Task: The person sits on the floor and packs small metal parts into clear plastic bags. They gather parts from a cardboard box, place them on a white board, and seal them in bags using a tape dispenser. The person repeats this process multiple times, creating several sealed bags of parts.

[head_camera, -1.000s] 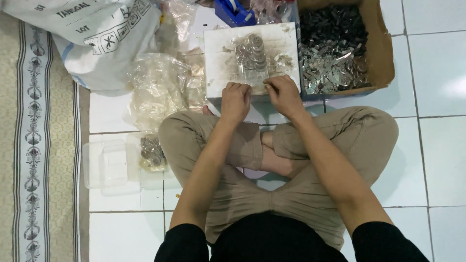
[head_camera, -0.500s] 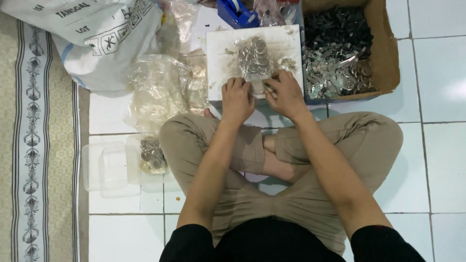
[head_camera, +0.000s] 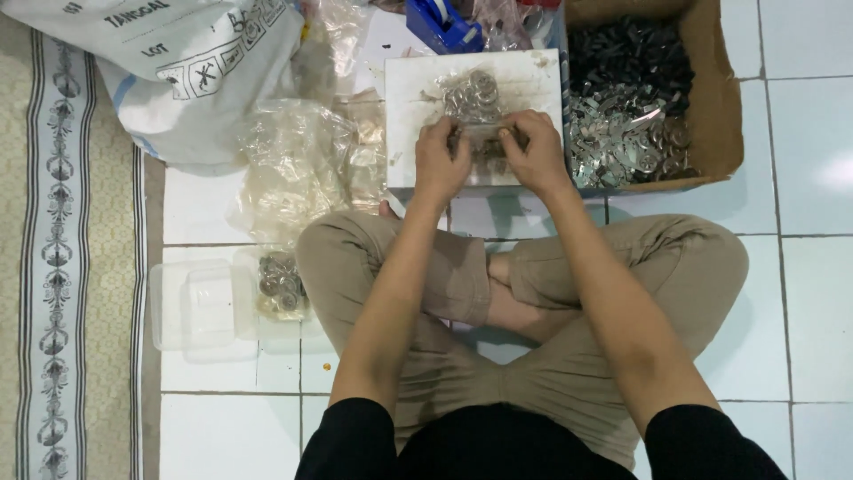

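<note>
I sit cross-legged on a tiled floor. My left hand (head_camera: 442, 162) and my right hand (head_camera: 531, 153) are both over a white board (head_camera: 418, 98) in front of my knees. Together they pinch a small dark metal piece (head_camera: 484, 135) between their fingertips. A pile of round metal rings (head_camera: 471, 93) lies on the board just beyond the fingers. What the fingers cover is hidden.
A cardboard box (head_camera: 715, 98) of shiny metal parts stands at the right of the board. Clear plastic bags (head_camera: 302, 164) and a white sack (head_camera: 187, 62) lie at the left. A clear plastic container (head_camera: 200, 307) with metal rings (head_camera: 280, 283) sits by my left knee. A patterned rug (head_camera: 58, 267) runs along the left edge. A blue tape dispenser (head_camera: 440, 22) is behind the board.
Both hands have moved forward from the board's near edge onto its middle and closed together on a small piece. The view has shifted slightly.
</note>
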